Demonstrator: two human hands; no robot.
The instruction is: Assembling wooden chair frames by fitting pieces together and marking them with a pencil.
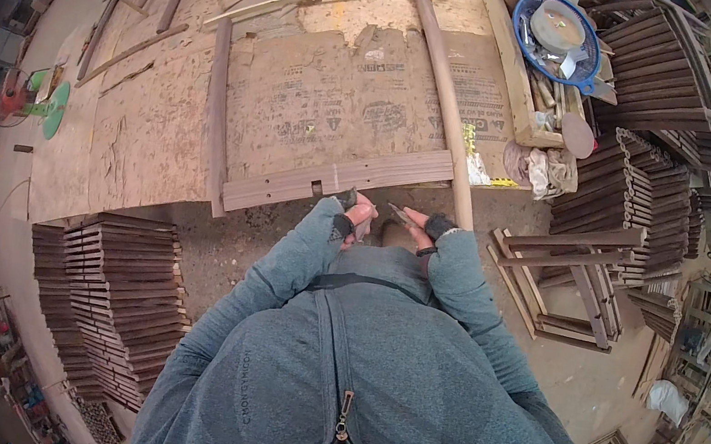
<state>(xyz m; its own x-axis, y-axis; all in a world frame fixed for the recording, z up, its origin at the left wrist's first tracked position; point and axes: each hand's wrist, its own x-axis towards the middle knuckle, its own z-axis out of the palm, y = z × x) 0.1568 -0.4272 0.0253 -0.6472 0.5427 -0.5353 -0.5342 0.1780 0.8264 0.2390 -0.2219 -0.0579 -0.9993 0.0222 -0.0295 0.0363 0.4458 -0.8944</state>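
Note:
My left hand (358, 215) and my right hand (418, 223) are close together just below the near edge of a wooden frame (339, 179) lying on a cardboard-covered workbench (320, 88). Each hand wears a dark fingerless glove and pinches a small dark piece; the pieces are too small to tell apart. The frame has a flat front rail, a dark left rail (217, 109) and a rounded right rail (443, 97). My grey jacket sleeves come up from the lower edge.
A stack of dark wooden slats (114, 296) stands at the lower left. More stacked slats and frames (637, 181) fill the right side. A blue basket (558, 32) with a tape roll sits on a side shelf. Loose strips lie across the bench's far end.

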